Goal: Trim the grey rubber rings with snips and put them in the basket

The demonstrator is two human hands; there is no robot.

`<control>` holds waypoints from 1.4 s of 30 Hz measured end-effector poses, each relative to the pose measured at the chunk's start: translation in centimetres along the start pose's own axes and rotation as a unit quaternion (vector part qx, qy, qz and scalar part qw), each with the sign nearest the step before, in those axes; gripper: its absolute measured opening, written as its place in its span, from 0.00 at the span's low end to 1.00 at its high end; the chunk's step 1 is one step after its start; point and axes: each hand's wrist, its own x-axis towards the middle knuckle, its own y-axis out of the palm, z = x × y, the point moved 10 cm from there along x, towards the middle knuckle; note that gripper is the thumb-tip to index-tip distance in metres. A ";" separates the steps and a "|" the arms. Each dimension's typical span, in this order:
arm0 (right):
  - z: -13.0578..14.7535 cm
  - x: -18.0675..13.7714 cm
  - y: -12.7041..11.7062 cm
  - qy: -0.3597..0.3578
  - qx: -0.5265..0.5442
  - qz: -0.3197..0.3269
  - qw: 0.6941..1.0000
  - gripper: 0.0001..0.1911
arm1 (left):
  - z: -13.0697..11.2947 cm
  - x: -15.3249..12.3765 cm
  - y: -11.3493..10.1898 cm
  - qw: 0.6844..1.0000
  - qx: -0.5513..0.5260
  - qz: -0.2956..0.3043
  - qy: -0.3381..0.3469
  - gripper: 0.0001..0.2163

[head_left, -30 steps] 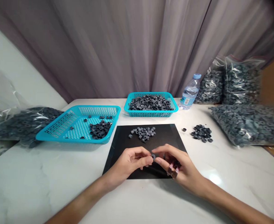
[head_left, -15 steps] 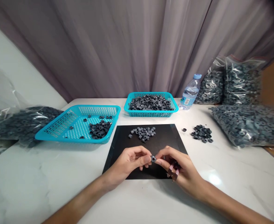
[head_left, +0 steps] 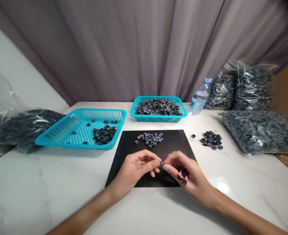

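Note:
Between my two hands, above the black mat [head_left: 131, 166], is one small dark grey ring-shaped piece [head_left: 161, 164]. My left hand [head_left: 140, 168] pinches it from the left with thumb and forefinger. From the right, the thumb and forefinger of my right hand [head_left: 184, 169] close on the same piece. A brownish-pink object [head_left: 182, 178] sits at the curled lower fingers of my right hand; I cannot make out its kind. On the mat beyond my hands lies a pile of grey ring pieces [head_left: 151, 139].
A turquoise basket [head_left: 70, 147] at left holds some ring pieces; another turquoise basket [head_left: 158, 119] at the back is heaped with them. Right of the mat lies a loose pile [head_left: 211, 140]. A water bottle [head_left: 200, 98] and filled bags [head_left: 264, 130] stand right, another bag [head_left: 24, 127] left.
The ring piece has turned between my fingertips, so its hole no longer faces me. My hands stay nearly in place, and the view has shifted slightly.

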 end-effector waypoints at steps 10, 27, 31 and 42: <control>2.4 -0.2 -0.9 -0.127 -0.096 -0.044 0.986 0.09 | 0.5 -0.3 0.7 0.999 -0.033 0.014 -0.025 0.11; 2.7 -0.6 -1.3 -0.137 -0.096 -0.058 0.984 0.09 | 1.2 -0.7 1.7 0.991 -0.103 0.057 -0.066 0.12; 3.1 -0.6 -1.3 -0.150 -0.098 -0.062 0.982 0.11 | 1.1 -0.8 1.8 0.989 -0.111 0.063 -0.071 0.12; 3.4 -0.7 -1.3 -0.164 -0.107 -0.058 0.979 0.16 | 0.6 -0.6 1.7 0.988 -0.125 0.053 -0.067 0.07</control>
